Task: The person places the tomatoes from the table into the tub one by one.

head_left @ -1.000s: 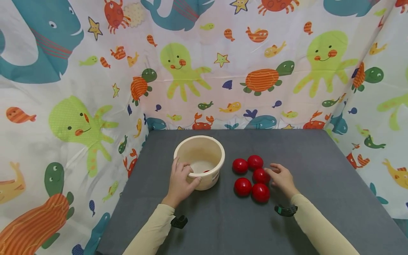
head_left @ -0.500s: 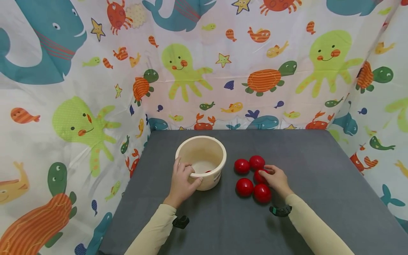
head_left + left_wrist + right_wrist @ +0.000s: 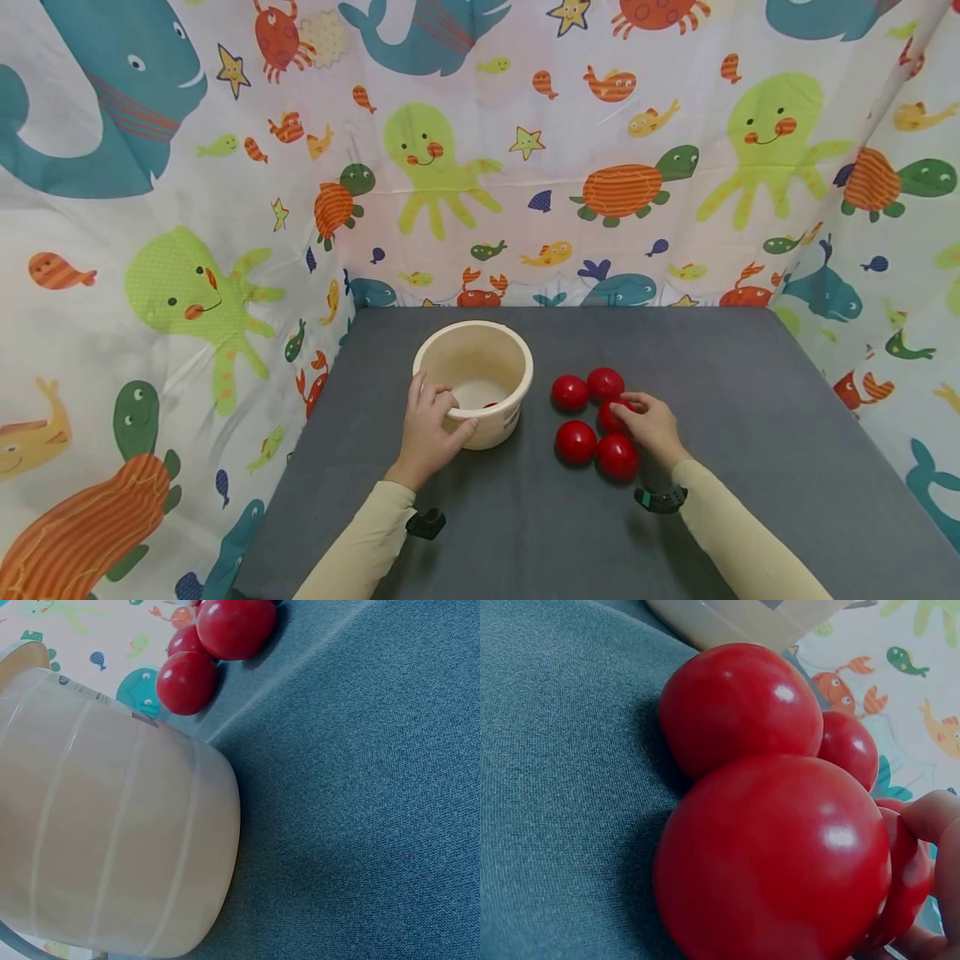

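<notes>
A cream plastic tub point(image 3: 493, 429) stands on the dark grey table, its ribbed wall point(image 3: 127, 817) filling much of the left wrist view. My left hand point(image 3: 429, 429) grips its near rim, fingers over the edge and thumb outside. A small bit of something red point(image 3: 490, 405) shows inside. To the right, my right hand point(image 3: 654, 427) pinches a glossy red ball point(image 3: 909, 889) at the right side of a cluster, partly hidden by the fingers. Closest to the right wrist camera is another red ball point(image 3: 772, 855).
Around the held ball sit more red balls: two behind it point(image 3: 570, 392) and two in front, including the front left one point(image 3: 576, 442). A curtain point(image 3: 555, 125) printed with sea animals encloses the back and sides of the table point(image 3: 525, 533).
The right hand has moved slightly left, from beside the right-hand ball to a hold on it. The left hand keeps its grip on the tub.
</notes>
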Available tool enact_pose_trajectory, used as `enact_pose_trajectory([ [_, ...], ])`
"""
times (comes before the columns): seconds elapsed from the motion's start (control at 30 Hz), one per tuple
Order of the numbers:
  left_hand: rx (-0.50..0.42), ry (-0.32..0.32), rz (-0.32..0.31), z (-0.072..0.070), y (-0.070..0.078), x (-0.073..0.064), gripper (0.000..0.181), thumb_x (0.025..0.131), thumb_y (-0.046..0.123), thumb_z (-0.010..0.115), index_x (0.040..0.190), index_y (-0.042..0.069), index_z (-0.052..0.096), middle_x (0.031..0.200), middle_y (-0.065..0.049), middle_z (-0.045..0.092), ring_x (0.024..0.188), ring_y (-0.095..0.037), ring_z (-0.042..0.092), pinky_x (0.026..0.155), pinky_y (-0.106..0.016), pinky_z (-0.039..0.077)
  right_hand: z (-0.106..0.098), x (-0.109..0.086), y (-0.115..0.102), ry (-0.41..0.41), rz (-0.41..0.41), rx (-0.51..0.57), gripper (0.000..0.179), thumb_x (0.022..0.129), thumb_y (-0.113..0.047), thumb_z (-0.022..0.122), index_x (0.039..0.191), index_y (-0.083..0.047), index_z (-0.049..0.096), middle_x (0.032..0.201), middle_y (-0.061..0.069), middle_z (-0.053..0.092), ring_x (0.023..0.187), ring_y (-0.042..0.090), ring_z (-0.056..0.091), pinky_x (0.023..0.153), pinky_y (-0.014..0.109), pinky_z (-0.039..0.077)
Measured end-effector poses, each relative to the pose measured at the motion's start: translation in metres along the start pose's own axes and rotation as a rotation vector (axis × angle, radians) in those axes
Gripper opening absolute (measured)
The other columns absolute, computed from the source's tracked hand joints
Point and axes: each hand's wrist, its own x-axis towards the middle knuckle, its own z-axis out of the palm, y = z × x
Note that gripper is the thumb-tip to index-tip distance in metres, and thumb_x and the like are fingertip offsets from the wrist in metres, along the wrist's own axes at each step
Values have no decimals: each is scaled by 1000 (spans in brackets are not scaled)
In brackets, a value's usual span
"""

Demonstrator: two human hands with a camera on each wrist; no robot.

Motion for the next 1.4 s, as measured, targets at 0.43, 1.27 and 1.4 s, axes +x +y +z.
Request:
enact_pose_trajectory([
  [0.43, 1, -2, 1, 2, -2, 0, 33, 78, 40, 69, 79, 10, 56, 105, -14, 62, 132, -54, 46, 122, -64, 26, -14, 2, 3, 33, 15, 24, 50, 96, -40, 64, 134, -7, 62, 132, 26, 65, 96, 24, 67, 65, 25, 59],
  [1.27, 11, 0, 9, 2, -2, 1, 30, 79, 38, 71, 77, 11, 58, 103, -13, 62, 131, -48, 46, 122, -63, 25, -84, 7, -75, 104, -85, -20, 61, 99, -46, 59, 145, -6, 53, 140, 27, 57, 121, 42, 57, 86, 41, 63],
  [1.4, 11, -7, 4, 0, -2, 1, 31, 78, 40, 71, 78, 12, 58, 104, -13, 62, 132, -47, 46, 123, -63, 25, -94, 11, -108, 133, -155, -41, 61, 98, -48, 58, 144, -8, 54, 140, 26, 58, 121, 43, 57, 87, 43, 62],
])
